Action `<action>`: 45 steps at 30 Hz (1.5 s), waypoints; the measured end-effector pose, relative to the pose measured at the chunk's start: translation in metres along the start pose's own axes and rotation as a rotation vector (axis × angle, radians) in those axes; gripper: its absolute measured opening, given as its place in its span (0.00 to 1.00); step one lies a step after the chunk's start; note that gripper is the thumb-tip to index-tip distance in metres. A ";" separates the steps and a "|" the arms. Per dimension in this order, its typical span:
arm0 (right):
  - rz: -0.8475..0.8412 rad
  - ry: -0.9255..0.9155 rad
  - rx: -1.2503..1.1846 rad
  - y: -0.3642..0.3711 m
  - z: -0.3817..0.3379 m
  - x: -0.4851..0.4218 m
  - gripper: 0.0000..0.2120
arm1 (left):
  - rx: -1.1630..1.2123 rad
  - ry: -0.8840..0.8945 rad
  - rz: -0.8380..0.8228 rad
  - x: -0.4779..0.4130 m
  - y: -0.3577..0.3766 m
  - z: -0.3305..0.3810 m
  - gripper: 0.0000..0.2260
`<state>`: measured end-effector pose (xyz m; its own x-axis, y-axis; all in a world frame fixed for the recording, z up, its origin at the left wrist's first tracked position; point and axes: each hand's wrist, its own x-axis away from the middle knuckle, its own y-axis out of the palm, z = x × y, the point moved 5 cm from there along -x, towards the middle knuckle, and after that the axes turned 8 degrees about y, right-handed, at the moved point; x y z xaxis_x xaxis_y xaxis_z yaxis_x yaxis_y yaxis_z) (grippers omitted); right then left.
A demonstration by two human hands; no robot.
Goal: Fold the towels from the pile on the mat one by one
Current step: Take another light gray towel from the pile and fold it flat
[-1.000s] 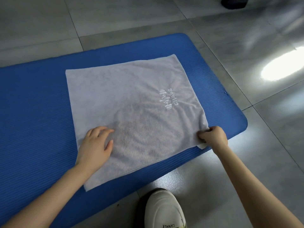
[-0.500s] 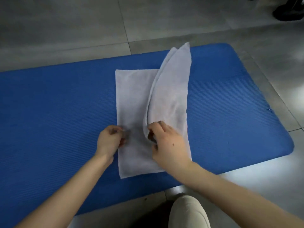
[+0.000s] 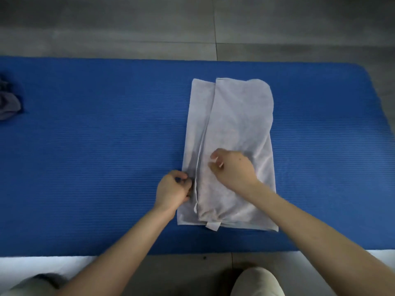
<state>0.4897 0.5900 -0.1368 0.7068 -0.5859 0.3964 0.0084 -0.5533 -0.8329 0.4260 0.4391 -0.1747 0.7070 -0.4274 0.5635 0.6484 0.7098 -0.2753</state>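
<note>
Half-fold laid: left hand (image 3: 174, 186) pinches the towel (image 3: 239, 116) edge; right hand (image 3: 234, 167) hovers slack (holding nothing). Next, likely: square layers, fold crosswise.

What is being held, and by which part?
The left hand pinches the folded pale grey towel by its left edge; the right hand holds nothing.

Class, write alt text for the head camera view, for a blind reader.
Two bare hands fold a pale grey towel lengthwise on a blue mat: the left hand pinches its left edge, the right hand hovers loosely curled over the top layer. More crumpled cloth lies far left.
</note>
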 end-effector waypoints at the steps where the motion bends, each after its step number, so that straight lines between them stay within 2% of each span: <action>1: 0.080 0.026 -0.017 -0.009 0.000 -0.017 0.13 | -0.068 0.059 0.025 -0.002 0.003 0.002 0.06; 3: 0.202 0.056 -0.013 -0.022 -0.004 -0.048 0.15 | -0.237 0.162 0.070 -0.005 0.009 0.010 0.06; 7: 0.352 0.063 0.192 -0.032 -0.020 -0.103 0.14 | -0.337 0.267 0.117 -0.009 0.019 0.019 0.08; 10: 0.329 0.109 0.353 -0.027 -0.028 -0.137 0.14 | -0.376 0.253 0.104 -0.014 0.024 0.016 0.12; 13: 0.268 0.169 0.384 -0.024 -0.027 -0.156 0.17 | -0.396 0.233 0.103 -0.018 0.023 0.013 0.13; 18: 0.255 0.200 0.335 -0.028 -0.028 -0.169 0.21 | -0.438 0.223 0.059 -0.020 0.021 0.017 0.14; 22: 0.290 0.201 0.284 -0.037 -0.025 -0.168 0.24 | -0.494 0.281 0.046 -0.013 0.025 0.024 0.12; 26: 0.460 0.204 0.029 -0.061 -0.027 -0.149 0.25 | -0.347 0.251 0.099 0.002 0.017 0.023 0.16; 28: 0.493 0.157 -0.102 -0.064 -0.041 -0.141 0.24 | -0.287 0.212 0.148 0.008 0.006 0.017 0.16; 30: 0.421 0.071 -0.130 -0.051 -0.061 -0.138 0.24 | -0.301 0.161 0.179 0.009 -0.004 0.006 0.16; 33: 0.238 -0.019 -0.041 -0.019 -0.071 -0.135 0.22 | -0.406 0.085 0.134 0.010 -0.008 -0.011 0.22; 34: 0.236 -0.021 -0.034 -0.016 -0.065 -0.132 0.21 | -0.438 0.068 0.113 0.011 -0.008 -0.015 0.25; 37: 0.376 0.013 -0.010 -0.030 -0.026 -0.121 0.19 | -0.472 0.066 0.091 0.014 -0.003 -0.019 0.28; 42: 0.516 0.159 0.123 -0.053 0.066 -0.108 0.17 | -0.496 0.129 0.060 0.015 0.003 -0.017 0.19; 45: 0.608 0.065 0.081 -0.060 0.100 -0.094 0.15 | -0.525 0.127 -0.019 0.009 -0.008 -0.011 0.19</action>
<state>0.4936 0.7380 -0.1624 0.5569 -0.8190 -0.1382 -0.3274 -0.0635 -0.9428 0.4296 0.4234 -0.1759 0.7013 -0.5246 0.4827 0.6923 0.3398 -0.6366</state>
